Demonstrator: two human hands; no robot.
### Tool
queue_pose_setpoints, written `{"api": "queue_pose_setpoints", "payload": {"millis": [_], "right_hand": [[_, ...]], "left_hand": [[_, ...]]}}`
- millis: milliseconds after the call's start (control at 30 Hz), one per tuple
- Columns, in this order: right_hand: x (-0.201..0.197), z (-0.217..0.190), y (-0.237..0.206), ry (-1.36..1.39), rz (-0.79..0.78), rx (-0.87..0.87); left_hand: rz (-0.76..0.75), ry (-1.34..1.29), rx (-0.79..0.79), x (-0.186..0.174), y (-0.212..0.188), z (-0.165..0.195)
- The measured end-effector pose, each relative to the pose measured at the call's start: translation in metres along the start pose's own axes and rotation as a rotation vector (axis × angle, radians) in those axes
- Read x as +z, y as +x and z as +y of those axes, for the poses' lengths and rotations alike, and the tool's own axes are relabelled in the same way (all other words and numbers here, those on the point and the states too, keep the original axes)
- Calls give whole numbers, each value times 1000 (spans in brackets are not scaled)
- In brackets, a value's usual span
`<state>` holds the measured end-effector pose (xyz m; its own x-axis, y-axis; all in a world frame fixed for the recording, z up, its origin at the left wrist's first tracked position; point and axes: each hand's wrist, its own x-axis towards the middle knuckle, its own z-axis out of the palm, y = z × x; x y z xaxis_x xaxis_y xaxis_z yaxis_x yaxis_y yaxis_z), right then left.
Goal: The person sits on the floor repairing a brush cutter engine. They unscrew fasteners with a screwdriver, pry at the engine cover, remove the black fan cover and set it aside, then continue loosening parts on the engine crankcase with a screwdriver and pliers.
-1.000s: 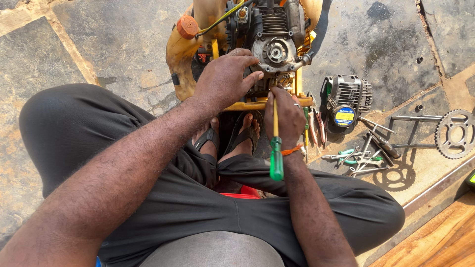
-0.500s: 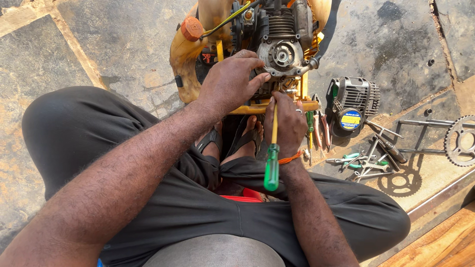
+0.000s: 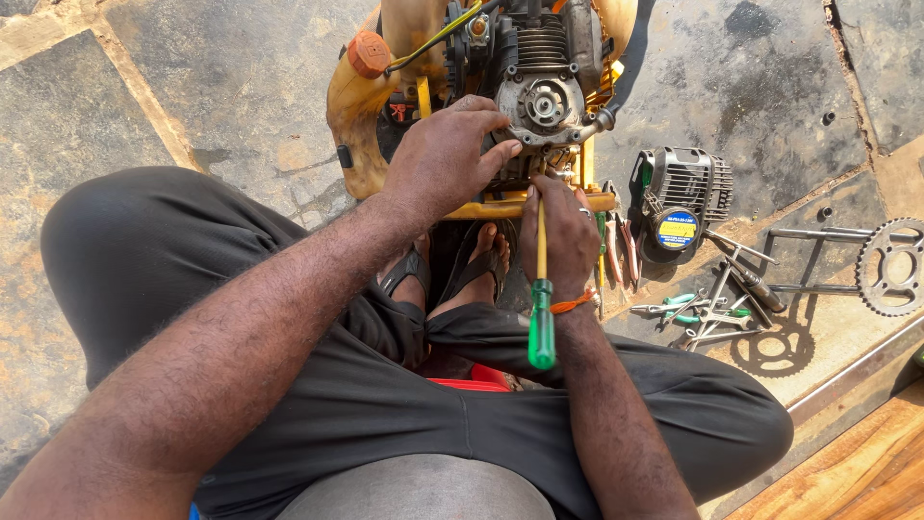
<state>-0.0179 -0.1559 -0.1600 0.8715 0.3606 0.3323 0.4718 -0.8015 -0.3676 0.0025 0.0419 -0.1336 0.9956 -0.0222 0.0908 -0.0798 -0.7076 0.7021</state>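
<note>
Right hand, centre of the frame, clenched around the yellow shaft of a long screwdriver with a translucent green handle, handle hanging down toward the lap, tip up under the grey metal small engine with cooling fins at upper centre. Left hand laid over the engine's lower left side, fingers curled against the casing just below the round shaft housing, pressing rather than wrapped around any loose part. Best kept that way: bracing firm, shaft in line with the fastener, tip seated before any turning; whether the tip is seated cannot be told, hidden behind the fingers. Engine resting on a yellow frame with a yellowish plastic fuel tank and orange cap at upper left. At right on the stone floor, a black ribbed engine cover, loose spanners and pliers, and a toothed metal sprocket at the right edge, well apart from the hands.
</note>
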Motion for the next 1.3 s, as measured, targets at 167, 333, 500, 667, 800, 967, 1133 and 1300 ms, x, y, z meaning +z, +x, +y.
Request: {"api": "queue_pose_setpoints", "payload": {"millis": [167,333,500,667,800,967,1133,1300], "right_hand": [[-3,-2,-2,49,-82,131],[7,1,1,6,-51,89],[8,5,3,-56,-12,-9],[-4,5,3,115,-49,103],[-6,5,4,122,-73,148],[7,3,2,1,-34,43],[19,-2,-2,-150,-26,-11],[8,-1,-2,-68,-57,30]], "left_hand": [[10,11,11,1,1,-2],[-7,7,-3,2,0,-3],[8,15,24,2,1,-3],[-1,-5,-8,1,2,-2],[14,2,11,2,3,-1],[9,9,7,4,5,-3],[-7,25,5,5,5,-5],[18,14,21,2,0,-2]]}}
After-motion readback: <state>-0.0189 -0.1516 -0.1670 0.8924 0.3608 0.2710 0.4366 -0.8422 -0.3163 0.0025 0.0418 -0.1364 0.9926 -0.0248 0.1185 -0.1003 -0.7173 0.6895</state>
